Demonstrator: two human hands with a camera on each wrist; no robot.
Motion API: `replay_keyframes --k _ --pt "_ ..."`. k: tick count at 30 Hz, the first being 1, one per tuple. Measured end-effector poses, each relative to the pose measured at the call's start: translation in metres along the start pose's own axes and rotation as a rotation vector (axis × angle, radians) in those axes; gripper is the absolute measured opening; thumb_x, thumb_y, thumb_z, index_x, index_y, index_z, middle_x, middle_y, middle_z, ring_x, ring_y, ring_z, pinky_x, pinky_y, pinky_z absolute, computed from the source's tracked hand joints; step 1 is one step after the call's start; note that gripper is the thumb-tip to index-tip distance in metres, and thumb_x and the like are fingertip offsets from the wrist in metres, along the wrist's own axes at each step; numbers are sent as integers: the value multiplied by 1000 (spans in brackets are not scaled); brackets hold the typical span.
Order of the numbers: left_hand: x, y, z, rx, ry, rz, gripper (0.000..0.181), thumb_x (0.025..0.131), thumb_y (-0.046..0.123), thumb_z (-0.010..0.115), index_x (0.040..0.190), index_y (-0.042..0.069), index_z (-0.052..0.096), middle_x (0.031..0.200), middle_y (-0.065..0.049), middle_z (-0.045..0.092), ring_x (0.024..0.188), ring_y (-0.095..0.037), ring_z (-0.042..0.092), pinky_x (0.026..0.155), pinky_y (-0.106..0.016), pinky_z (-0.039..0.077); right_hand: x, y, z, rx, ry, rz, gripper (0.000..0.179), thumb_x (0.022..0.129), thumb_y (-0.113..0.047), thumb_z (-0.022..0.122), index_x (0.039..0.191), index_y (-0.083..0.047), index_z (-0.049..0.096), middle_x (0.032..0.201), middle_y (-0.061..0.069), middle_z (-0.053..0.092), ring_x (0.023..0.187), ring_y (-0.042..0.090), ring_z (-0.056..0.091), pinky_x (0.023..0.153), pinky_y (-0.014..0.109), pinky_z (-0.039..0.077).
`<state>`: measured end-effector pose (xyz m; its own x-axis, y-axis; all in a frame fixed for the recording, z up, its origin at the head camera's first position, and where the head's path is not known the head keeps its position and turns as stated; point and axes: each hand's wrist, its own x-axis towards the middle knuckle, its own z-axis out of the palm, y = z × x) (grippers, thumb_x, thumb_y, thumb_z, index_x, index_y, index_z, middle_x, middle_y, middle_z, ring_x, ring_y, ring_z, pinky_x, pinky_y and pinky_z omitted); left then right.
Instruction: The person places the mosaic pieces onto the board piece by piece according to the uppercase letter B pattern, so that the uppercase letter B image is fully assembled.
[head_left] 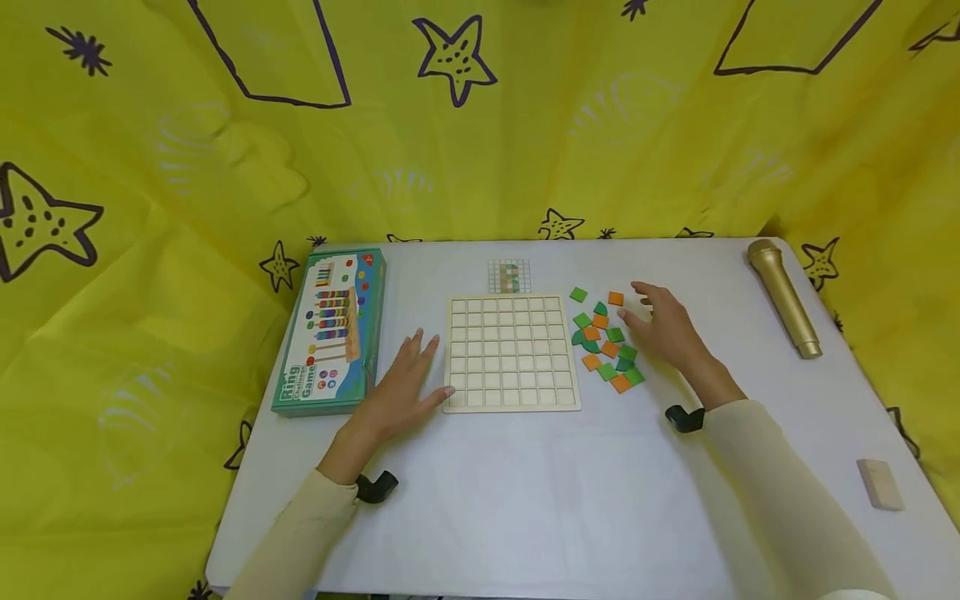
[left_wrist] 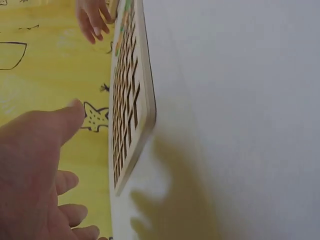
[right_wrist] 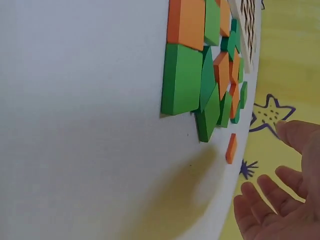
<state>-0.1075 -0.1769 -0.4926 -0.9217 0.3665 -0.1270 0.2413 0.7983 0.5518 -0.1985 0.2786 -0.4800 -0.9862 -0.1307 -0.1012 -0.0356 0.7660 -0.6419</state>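
Hovering above the tabletop [head_left: 510, 508], fingers apart, the right grip [head_left: 665, 327] is just right of the loose green and orange tiles [head_left: 610, 351]; the left grip [head_left: 402, 389], also spread, is beside the grid board's [head_left: 512, 351] left edge.

One left hand [head_left: 401, 392], one right hand [head_left: 663, 329]; two pale sleeves [head_left: 300, 533], two black wrist devices [head_left: 378, 487]; one white table [head_left: 525, 500]; one grid board [head_left: 506, 337], seven rows by seven columns; one small pattern card [head_left: 509, 276]; six orange squares [head_left: 616, 298]; six light green squares [head_left: 578, 294]; at least four dark green pieces [head_left: 601, 309] with curved edges, overlap blocking exact count; one game box [head_left: 322, 333]; one gold microphone [head_left: 786, 300]; one wooden block [head_left: 881, 485].
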Motion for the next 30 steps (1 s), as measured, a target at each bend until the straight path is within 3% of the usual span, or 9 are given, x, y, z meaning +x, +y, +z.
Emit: replay_keyframes --k 5,11,18,30 --pt "11 0 11 -30 -49 -9 82 108 50 55 171 16 15 178 -15 3 164 -40 1 128 -63 17 18 6 0 109 -35 62 69 109 -33 58 164 -1 30 165 31 31 147 52 39 118 68 35" --pt "19 -6 18 -27 -53 -47 71 112 41 50 171 15 18 177 -17 3 163 -41 -2 129 -61 13 34 14 3 162 -64 160 64 109 -27 56 163 -1 33 165 29 34 148 47 37 121 63 33" --pt "19 -5 18 -1 -52 -18 64 114 33 46 169 13 24 175 -22 8 162 -45 0 130 -61 8 44 22 11 97 -69 117 58 108 -22 56 160 0 40 157 31 35 141 45 41 120 63 34" --pt "18 -9 19 -16 -46 -36 62 114 34 46 169 17 26 177 -17 10 163 -41 1 131 -59 8 50 26 14 65 -82 41 43 109 -13 52 148 3 51 144 31 43 133 44 46 116 59 37"
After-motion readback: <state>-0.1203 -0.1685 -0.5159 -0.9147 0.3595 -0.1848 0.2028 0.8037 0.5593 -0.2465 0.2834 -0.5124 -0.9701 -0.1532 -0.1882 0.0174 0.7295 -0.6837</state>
